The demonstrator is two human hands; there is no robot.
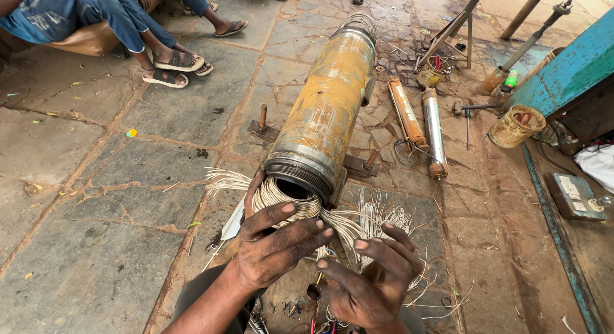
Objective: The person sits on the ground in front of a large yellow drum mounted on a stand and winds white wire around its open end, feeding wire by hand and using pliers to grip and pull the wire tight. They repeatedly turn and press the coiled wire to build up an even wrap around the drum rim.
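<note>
A long rusty yellow motor cylinder [326, 103] lies on the stone floor, its open near end facing me. Pale winding wires [281, 196] spill out of that end in loops and loose strands. My left hand [275, 244] is cupped around the wire bundle at the cylinder's mouth, thumb over the top. My right hand [371, 276] hovers just below and to the right, fingers spread and touching loose strands [377, 219] that fan out over the floor.
Two slimmer metal tubes [422, 119] lie right of the cylinder. A hammer [470, 110], two small cans [515, 126] and a blue bench [569, 71] stand at the right. Seated people's sandalled feet [173, 68] are at upper left. Small tools [313, 308] lie near my knees.
</note>
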